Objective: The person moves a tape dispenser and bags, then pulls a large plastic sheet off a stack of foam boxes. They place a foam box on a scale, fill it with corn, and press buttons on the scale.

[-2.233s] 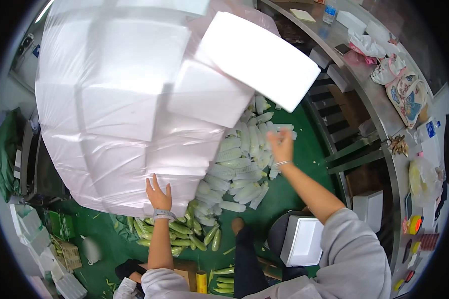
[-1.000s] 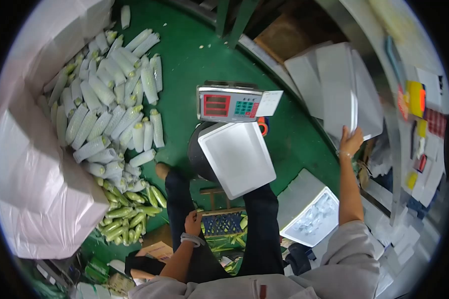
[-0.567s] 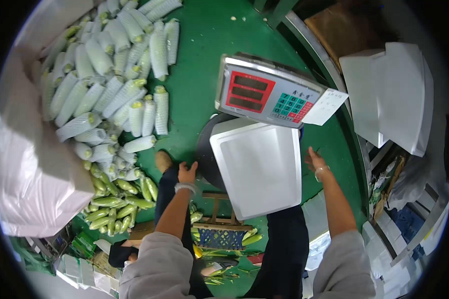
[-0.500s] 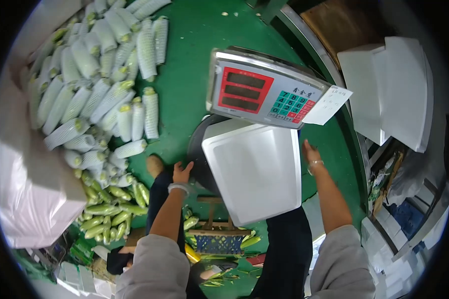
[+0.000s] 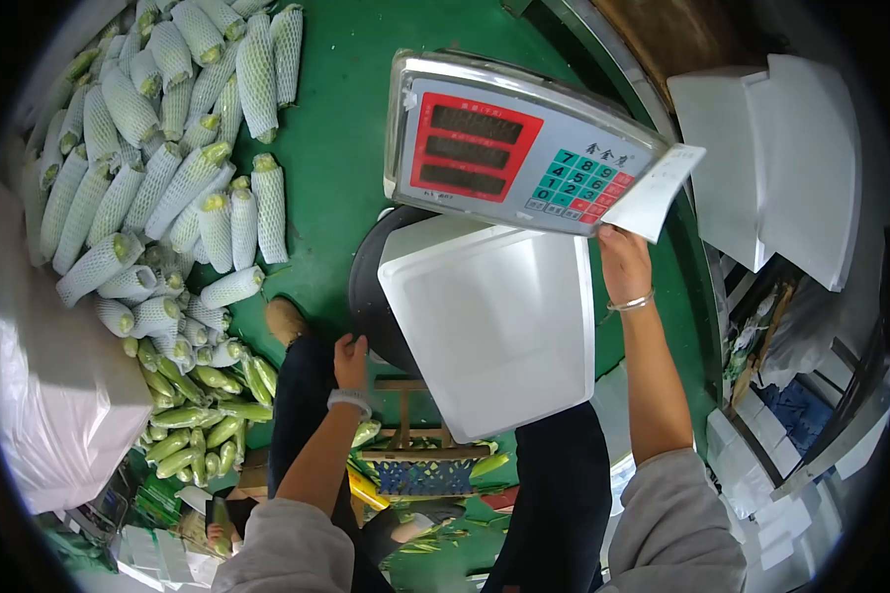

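Observation:
A white foam box (image 5: 494, 326) stands tilted in front of me, its pale inside facing up. Behind it is a weighing scale (image 5: 514, 143) with three dark display windows and a keypad. A paper slip (image 5: 655, 193) sticks out at the scale's right end. My right hand (image 5: 625, 265) is at the lower right corner of the display head, fingers curled against its edge, the tips partly hidden. My left hand (image 5: 350, 362) holds nothing, its fingers loosely bent and apart, left of the box beside a dark round object (image 5: 371, 287).
Foam-netted green ears, like corn (image 5: 183, 178), are heaped on the green floor at left; bare ones (image 5: 203, 425) lie below. A crate (image 5: 425, 474) stands between my legs. White foam pieces (image 5: 761, 168) are at right. Another person's hand (image 5: 216, 537) shows at lower left.
My right hand has moved up from beside the box to the scale's lower right corner. My left hand has drawn slightly down, its fingers more bent. The view has shifted a little.

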Demonstrator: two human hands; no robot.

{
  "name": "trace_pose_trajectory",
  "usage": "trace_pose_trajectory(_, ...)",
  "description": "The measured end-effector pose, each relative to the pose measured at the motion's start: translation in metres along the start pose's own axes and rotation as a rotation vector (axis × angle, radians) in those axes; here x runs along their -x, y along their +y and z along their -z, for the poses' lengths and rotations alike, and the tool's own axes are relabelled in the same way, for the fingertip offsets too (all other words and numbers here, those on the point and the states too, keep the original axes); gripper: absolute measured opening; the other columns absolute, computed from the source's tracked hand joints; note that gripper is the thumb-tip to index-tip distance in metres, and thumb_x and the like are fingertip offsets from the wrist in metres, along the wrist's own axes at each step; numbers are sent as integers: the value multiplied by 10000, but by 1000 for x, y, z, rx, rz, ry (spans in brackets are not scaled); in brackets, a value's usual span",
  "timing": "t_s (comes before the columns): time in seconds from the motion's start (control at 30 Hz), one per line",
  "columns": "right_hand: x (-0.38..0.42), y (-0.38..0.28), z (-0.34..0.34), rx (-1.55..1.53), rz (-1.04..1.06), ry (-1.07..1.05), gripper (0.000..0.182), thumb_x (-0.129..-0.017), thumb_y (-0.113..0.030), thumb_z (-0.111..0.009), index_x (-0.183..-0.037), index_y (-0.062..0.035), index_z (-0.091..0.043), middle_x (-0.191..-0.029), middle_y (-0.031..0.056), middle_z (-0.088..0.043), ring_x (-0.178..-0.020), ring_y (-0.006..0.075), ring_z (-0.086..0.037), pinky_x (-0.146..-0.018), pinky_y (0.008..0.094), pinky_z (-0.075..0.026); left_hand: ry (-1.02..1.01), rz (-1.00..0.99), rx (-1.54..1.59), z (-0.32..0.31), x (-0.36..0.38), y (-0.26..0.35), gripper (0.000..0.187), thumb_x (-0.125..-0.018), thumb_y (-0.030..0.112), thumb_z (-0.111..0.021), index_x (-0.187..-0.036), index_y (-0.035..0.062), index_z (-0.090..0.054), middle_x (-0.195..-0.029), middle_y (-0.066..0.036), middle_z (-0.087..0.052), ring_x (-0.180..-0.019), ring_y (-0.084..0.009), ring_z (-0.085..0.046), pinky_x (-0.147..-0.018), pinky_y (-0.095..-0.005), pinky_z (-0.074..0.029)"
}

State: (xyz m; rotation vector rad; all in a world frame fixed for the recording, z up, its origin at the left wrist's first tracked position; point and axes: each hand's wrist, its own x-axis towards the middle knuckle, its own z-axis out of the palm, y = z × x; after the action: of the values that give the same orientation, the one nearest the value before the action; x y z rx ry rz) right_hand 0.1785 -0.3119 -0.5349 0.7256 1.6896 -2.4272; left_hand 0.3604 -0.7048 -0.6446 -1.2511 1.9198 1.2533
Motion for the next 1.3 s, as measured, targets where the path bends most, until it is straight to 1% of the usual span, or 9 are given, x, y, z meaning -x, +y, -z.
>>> trace_pose_trajectory(0.13,-2,-3,-11,206,32,133,286,-775,-51,-631,-1043,12,-553,-974,54,-576,-914,151,-512,-837,294,-395,-195,311,167,7,58,43,493,-812,314,-610,-1172,2,-479,-1077,-116,-540,-994,-188,-510,-847,-310,-400)
trace_pose_trajectory(0.23,0,-2,-13,207,52,156,315,-787,-80,-653,-1066,15,-541,-1030,72,-572,-949,158,-516,-850,293,-400,-335,49,77,15,95,56,469,-835,299,-581,-1188,11,-470,-1119,-116,-526,-1035,-207,-498,-881,-320,-381)
trace_pose_trajectory(0.47,-3,4,-14,251,99,224,356,-794,-127,-666,-1083,19,-519,-1037,76,-560,-946,153,-520,-860,285,-406,-306,250,250,43,123,102,387,-876,239,-530,-1193,30,-460,-1131,-107,-531,-1057,-195,-493,-895,-325,-373)
trace_pose_trajectory(0.63,-3,-1,-11,376,73,235,374,-786,-138,-678,-1081,26,-517,-1026,71,-556,-938,152,-512,-846,277,-410,-282,-59,246,48,107,122,381,-890,290,-507,-1193,63,-459,-1058,-68,-551,-976,-152,-505,-852,-304,-386)
trace_pose_trajectory(0.77,-8,-9,-14,351,79,209,384,-781,-153,-682,-1082,22,-517,-1016,76,-556,-933,157,-510,-835,277,-412,-256,20,281,48,105,124,310,-893,191,-523,-1152,26,-482,-1039,-58,-559,-961,-129,-511,-849,-277,-394)
trace_pose_trajectory(0.9,-13,-9,-8,314,-2,180,489,-799,-162,-655,-1199,15,-435,-1118,68,-525,-1008,176,-496,-892,311,-391,-327,-528,346,26,70,185,267,-915,128,-468,-1135,-22,-493,-1100,-67,-532,-1026,-134,-494,-909,-259,-375)
trace_pose_trajectory(1.0,-15,-23,-38,-3,9,100,466,-830,-123,-610,-1234,-14,-405,-1196,73,-473,-1106,185,-442,-957,327,-339,-441,-636,268,-4,41,285,485,-937,327,-410,-1308,23,-334,-1276,-133,-414,-1153,-199,-424,-960,-307,-342)
trace_pose_trajectory(1.07,-23,-23,-51,-18,3,80,463,-828,-119,-611,-1230,-14,-409,-1188,72,-481,-1096,183,-450,-952,323,-344,-681,-388,397,-30,14,319,603,-917,503,-312,-1349,85,-270,-1299,-130,-413,-1174,-241,-430,-976,-414,-332)
trace_pose_trajectory(1.3,-69,-23,-130,110,-14,13,537,-749,-185,-708,-1193,-8,-465,-1132,65,-523,-1046,154,-477,-916,275,-352,-668,-338,715,7,2,342,589,-894,572,-260,-1311,164,-341,-1290,-48,-448,-1152,-205,-462,-940,-499,-345)
